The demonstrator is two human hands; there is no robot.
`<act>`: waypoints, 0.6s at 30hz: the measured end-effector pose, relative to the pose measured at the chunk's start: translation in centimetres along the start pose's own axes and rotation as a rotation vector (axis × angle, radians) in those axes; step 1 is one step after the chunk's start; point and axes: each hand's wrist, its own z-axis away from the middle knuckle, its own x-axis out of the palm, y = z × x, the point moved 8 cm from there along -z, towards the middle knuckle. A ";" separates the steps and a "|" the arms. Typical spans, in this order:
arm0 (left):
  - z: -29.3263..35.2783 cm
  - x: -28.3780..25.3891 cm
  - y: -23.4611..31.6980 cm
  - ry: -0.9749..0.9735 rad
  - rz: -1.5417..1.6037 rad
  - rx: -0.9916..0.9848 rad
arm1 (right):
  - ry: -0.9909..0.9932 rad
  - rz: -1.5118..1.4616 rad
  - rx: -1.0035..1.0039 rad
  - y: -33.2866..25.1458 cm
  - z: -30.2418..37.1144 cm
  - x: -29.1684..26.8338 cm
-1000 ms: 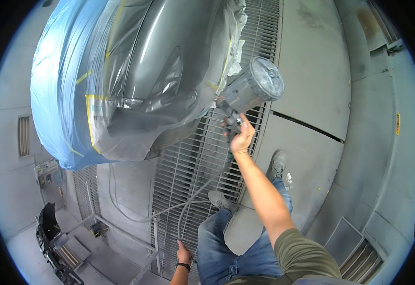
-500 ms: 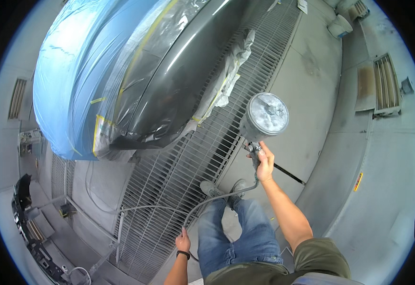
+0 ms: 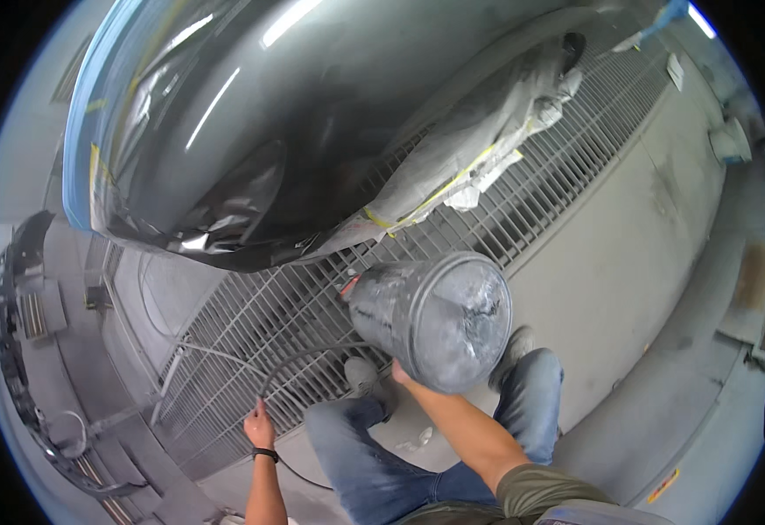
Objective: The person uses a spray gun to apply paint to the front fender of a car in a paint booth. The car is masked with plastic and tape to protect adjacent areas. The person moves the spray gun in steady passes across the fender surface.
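Observation:
My right hand [image 3: 402, 374] grips a spray gun whose large grey paint cup [image 3: 459, 322] faces up at me, its lid smeared with pale paint. The cup hides most of the gun and my fingers; a small red part shows at the front. A glossy dark grey car panel [image 3: 330, 96] lies close beyond the gun, apart from it. Lower left, my left hand [image 3: 260, 425] is closed round the grey air hose [image 3: 308, 356], which runs up to the gun behind the cup.
Masking paper with yellow tape [image 3: 479, 166] lines the wheel opening, and blue film [image 3: 83, 149] covers the far left. Metal floor grating [image 3: 234, 332] runs under the car. Black trim [image 3: 10, 341] hangs on a stand at left. A white bucket [image 3: 729, 140] stands far right.
My right hand has brought the spray gun left and nearer to the car, with the cup now tilted toward me. The view has shifted closer to the panel. My left hand keeps the hose.

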 end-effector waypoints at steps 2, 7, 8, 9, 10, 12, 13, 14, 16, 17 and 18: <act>0.0 1.6 0.5 0.047 0.006 -0.041 | 0.040 -0.270 0.172 3.8 -1.4 0.0; 0.6 5.8 5.7 0.064 0.066 0.040 | 0.088 -0.569 0.296 10.0 -8.8 -1.3; 0.9 6.7 6.8 0.076 0.072 0.052 | 0.092 -0.650 0.330 10.8 -10.5 -1.9; 1.4 7.3 8.1 0.110 0.089 0.083 | 0.084 -0.758 0.383 11.5 -12.0 -2.4; 1.9 8.0 9.2 0.118 0.077 0.092 | 0.025 -0.772 0.332 11.4 -13.5 -3.0; 3.0 9.5 12.0 0.143 0.056 0.135 | -0.034 -0.715 0.249 11.5 -16.3 -5.1; 3.8 10.2 13.0 0.133 -0.013 0.164 | -0.078 -0.721 0.114 11.2 -17.6 -5.8; 4.8 10.7 13.7 0.122 -0.088 0.191 | -0.124 -0.732 0.051 11.5 -18.5 -6.1; 6.5 10.9 15.7 0.105 -0.251 0.267 | -0.181 -0.766 -0.022 11.8 -20.4 -6.3; 7.5 11.1 16.1 0.084 -0.313 0.242 | -0.186 -0.783 -0.006 11.9 -21.4 -5.6; 8.7 11.1 16.6 0.066 -0.373 0.225 | -0.183 -0.798 0.016 11.7 -22.6 -5.0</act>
